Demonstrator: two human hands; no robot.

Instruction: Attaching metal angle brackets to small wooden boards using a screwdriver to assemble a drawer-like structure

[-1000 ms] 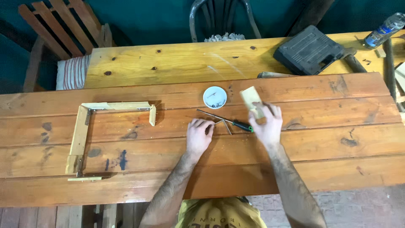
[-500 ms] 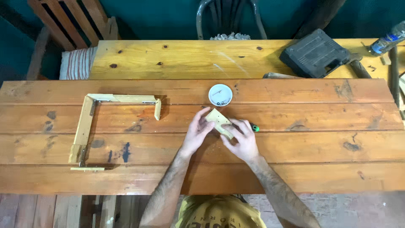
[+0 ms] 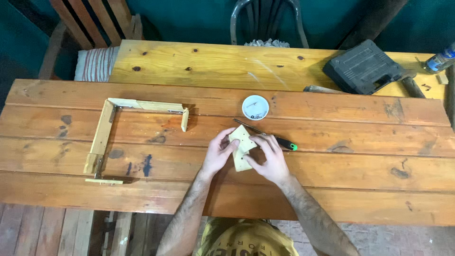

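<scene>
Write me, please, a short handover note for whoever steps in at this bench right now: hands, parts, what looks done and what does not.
Left hand and right hand both grip a small pale wood block over the plank table.
A screwdriver with a black and green handle lies just behind the block; a small white dish of tiny metal bits sits beyond it.
Done: a three-sided wooden frame with metal corner brackets lies at the left.
Left: its fourth side is open; the block is not attached to anything.

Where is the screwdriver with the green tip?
In the head view, the screwdriver lies on the wooden table, just beyond the right hand, below the small white dish. Its green end points right.
</scene>
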